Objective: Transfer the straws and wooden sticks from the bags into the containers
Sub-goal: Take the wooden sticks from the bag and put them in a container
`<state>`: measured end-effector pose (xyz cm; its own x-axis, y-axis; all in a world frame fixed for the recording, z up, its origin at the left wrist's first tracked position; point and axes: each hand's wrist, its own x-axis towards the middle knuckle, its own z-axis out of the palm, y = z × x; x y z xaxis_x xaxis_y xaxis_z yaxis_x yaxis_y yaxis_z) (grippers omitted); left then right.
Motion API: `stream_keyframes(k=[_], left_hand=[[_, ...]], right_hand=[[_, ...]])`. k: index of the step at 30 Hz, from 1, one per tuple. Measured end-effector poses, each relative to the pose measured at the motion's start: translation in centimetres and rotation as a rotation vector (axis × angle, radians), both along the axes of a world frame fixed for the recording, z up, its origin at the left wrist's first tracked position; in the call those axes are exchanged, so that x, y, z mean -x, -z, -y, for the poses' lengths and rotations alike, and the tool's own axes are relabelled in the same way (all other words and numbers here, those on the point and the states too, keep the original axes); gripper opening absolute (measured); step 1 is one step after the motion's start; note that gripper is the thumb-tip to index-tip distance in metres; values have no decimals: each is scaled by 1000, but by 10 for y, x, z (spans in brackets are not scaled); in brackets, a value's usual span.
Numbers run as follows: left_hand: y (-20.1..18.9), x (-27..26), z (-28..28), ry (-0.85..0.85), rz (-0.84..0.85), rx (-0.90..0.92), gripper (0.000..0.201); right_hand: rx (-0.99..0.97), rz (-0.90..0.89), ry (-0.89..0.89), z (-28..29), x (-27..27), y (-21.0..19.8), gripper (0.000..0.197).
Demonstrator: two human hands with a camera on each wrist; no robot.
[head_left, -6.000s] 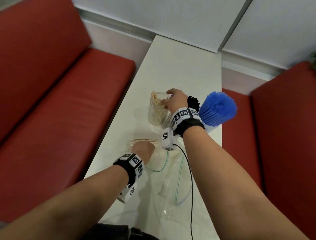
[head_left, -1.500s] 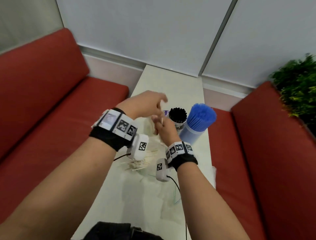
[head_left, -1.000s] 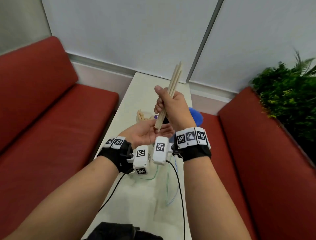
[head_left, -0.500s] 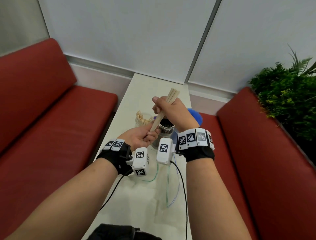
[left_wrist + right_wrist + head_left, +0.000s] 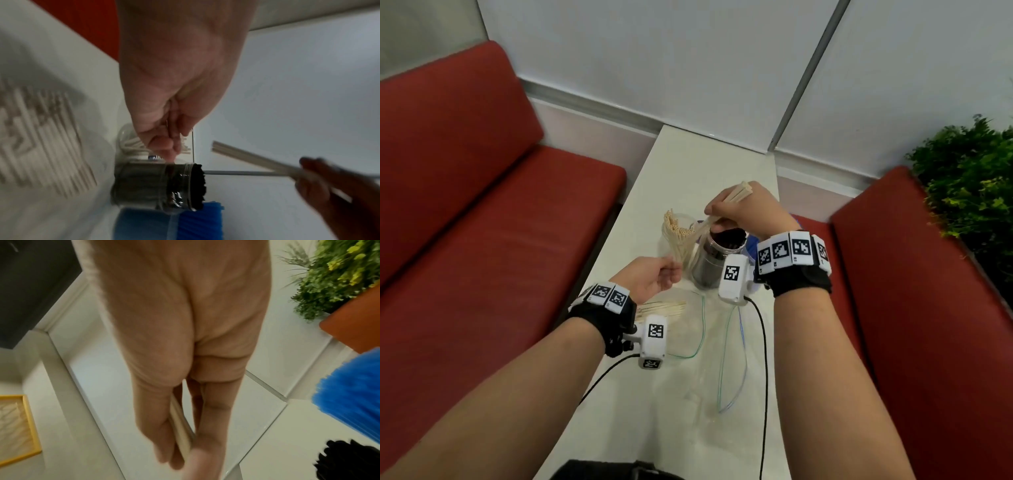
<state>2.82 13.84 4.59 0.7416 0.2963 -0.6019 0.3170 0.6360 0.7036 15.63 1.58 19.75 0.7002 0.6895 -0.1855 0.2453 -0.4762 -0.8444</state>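
My right hand [image 5: 722, 214] grips a small bundle of wooden sticks [image 5: 736, 193], held slanted, with its lower ends blurred at the mouth of the clear jar of sticks [image 5: 676, 236]. The right wrist view shows the sticks [image 5: 180, 431] pinched between thumb and fingers. My left hand [image 5: 669, 274] hangs loosely curled and holds nothing, just in front of that jar and left of the jar of black straws [image 5: 714, 260]. More loose sticks [image 5: 661, 306] lie on a clear bag [image 5: 688, 329] near my left wrist. The blue straws [image 5: 164, 225] stand behind the black jar.
A second clear zip bag [image 5: 732, 370] lies flat near the table's front. Red benches [image 5: 482, 222] flank the narrow white table [image 5: 688, 164], and a green plant [image 5: 969, 178] sits at the right. Wrist-camera cables trail over the bags.
My left hand has let go of the bundle's lower end and dropped toward the table. My right hand has lowered and tilted the sticks toward the clear jar.
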Motion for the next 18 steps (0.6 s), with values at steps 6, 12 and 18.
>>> stream_keyframes(k=[6,12,18], left_hand=[[15,-9,-8,233,-162,-548,20],[45,-24,0,722,-278,-1096,21],[99,-26,24,949,-330,-1274,32]], right_hand=[[12,243,149,-62,-44,14,12],[178,250,116,-94,-57,84,15],[200,84,166,-97,-65,133,9]])
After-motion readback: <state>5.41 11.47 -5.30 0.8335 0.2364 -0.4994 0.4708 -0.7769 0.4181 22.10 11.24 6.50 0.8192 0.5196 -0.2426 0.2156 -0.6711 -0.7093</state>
